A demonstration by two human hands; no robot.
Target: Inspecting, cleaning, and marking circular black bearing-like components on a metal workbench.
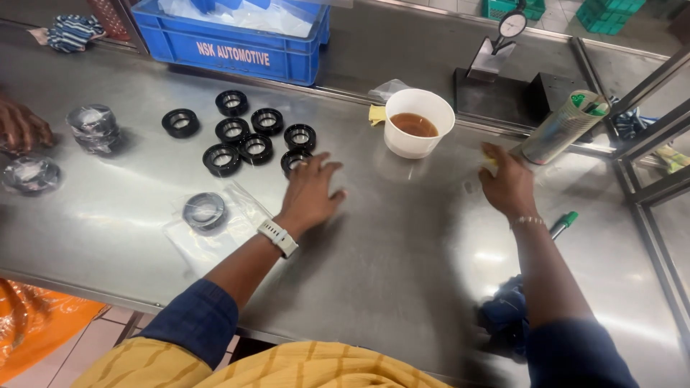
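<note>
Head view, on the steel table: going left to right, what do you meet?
Co-worker's hand → wrapped rings → bagged ring → left hand → white cup of brown liquid → right hand → rolled paper tube.

The black ring point(294, 161) nearest the white cup point(419, 122) is partly covered by the fingers of the left hand point(310, 192). Whatever lies under the right hand point(507, 184), right of that cup, cannot be told; only a yellow sliver shows. The blue crate point(237, 39) behind the cup is cut by the top edge. Another person's hand point(21, 128), far left of the cup, is cropped by the left edge.
</note>
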